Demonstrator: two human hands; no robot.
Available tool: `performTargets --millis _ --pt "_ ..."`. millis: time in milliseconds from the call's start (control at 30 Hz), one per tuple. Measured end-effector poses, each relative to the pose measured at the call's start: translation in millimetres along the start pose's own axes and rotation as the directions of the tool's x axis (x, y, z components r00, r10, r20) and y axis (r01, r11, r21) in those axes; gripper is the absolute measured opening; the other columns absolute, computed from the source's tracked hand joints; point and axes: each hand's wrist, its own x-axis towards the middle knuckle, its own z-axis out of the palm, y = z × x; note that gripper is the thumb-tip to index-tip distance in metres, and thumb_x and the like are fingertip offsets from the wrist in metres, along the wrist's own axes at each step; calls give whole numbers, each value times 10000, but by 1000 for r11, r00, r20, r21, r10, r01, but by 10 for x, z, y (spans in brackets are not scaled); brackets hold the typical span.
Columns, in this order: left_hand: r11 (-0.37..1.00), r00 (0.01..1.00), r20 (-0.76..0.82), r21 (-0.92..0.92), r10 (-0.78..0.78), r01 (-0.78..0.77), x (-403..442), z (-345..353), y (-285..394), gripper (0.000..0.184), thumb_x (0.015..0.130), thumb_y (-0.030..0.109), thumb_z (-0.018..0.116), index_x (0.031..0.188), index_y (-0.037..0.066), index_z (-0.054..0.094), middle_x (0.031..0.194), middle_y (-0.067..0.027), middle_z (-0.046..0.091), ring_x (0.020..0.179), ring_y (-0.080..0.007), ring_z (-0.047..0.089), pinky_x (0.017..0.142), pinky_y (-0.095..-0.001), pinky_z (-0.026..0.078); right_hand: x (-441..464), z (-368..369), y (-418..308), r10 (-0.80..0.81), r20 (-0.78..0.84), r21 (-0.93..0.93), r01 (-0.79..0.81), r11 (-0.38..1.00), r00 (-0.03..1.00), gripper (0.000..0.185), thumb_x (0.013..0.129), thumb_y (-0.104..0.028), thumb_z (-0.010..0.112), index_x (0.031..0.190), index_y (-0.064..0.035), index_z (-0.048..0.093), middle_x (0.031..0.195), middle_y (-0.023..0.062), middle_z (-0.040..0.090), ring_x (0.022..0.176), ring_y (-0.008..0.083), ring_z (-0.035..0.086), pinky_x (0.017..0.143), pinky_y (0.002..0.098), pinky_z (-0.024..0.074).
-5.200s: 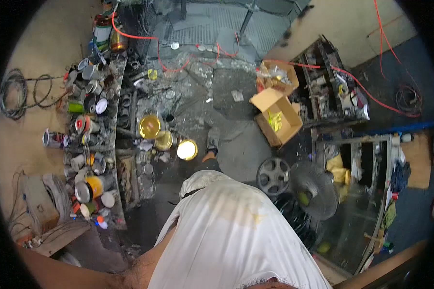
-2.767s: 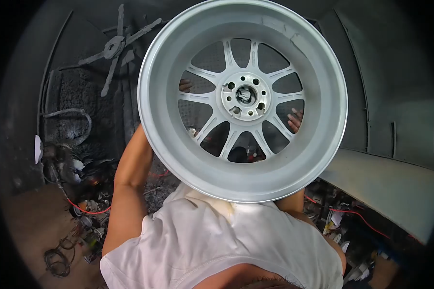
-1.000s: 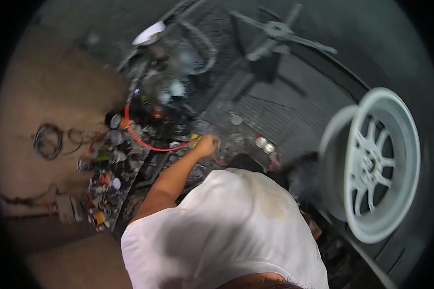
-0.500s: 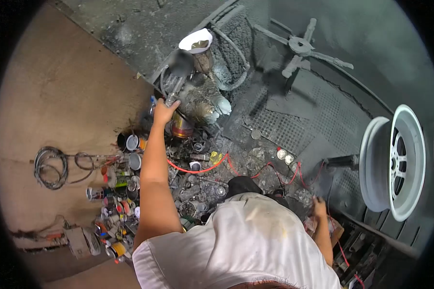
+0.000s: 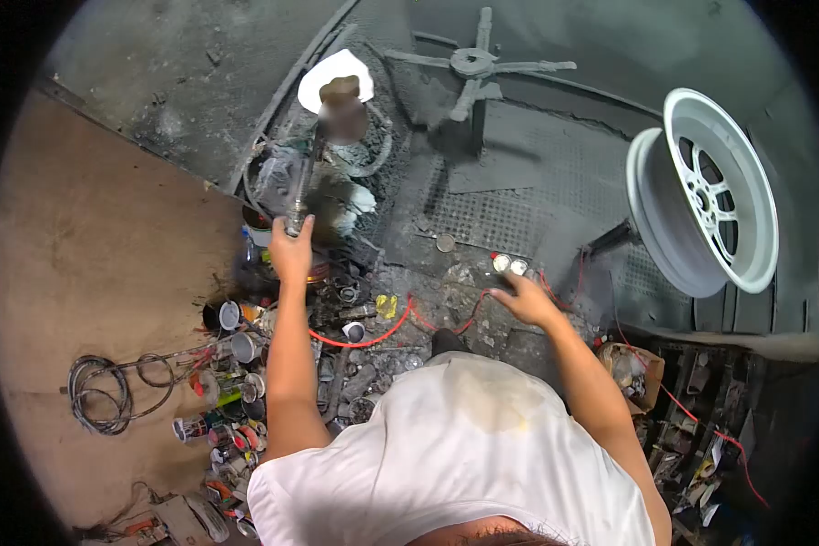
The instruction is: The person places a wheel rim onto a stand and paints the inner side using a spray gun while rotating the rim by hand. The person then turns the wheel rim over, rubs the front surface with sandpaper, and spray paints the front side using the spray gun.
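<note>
My left hand is wrapped round the metal end of what looks like a spray gun; its far end, near a blurred dark round part, is hard to make out. Just beyond that part is a white bowl-shaped piece with something brownish in it. I cannot tell whether the two touch. My right hand reaches forward over the littered floor, fingers apart and nothing in them. Two small round tins lie just past its fingertips. A red hose runs across the floor between my arms.
To the right, a pale wheel rim is mounted on a dark post. A dust-coated cross-shaped stand rises at the back. Paint cans and bottles crowd the left side, beside a coiled cable. A cardboard box sits at right.
My right hand has come up from low on the right to the floor's middle, near the tins. My left hand still grips the tool. The whole view has shifted.
</note>
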Motion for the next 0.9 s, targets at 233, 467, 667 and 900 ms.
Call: performTargets --millis 233,467,667,900 --pt "873 972 221 -487 85 35 -1900 820 703 374 856 201 799 1074 15 558 888 -109 609 836 -206 562 794 -366 477 -86 -261 -639 -273 -146 70 285 956 951 770 872 -492 744 1389 42 542 1387 279 571 1278 402 570 1054 442 465" --pt "637 735 574 -728 361 255 -4156 1159 1793 402 932 86 672 1249 23 432 1041 -93 529 951 -190 509 865 -370 449 -992 -654 -144 73 -783 223 169 960 617 821 922 -411 701 1519 19 337 1412 299 519 1272 429 552 1079 498 413" --pt "551 98 567 -821 818 152 -5038 1090 2603 311 1018 144 581 1252 -6 442 1135 -149 530 1103 -224 525 986 -375 431 -2502 -1310 699 200 -827 367 236 900 525 543 942 -122 684 1450 -76 499 969 37 645 745 106 619 591 275 583" --pt "618 -369 553 -374 747 691 -5607 1063 3644 360 976 78 658 1313 9 556 1181 -56 635 1053 -139 609 952 -328 506 -3967 -1761 337 555 -701 679 180 712 447 376 921 -45 650 1290 -24 585 1127 90 711 754 140 678 655 266 563"
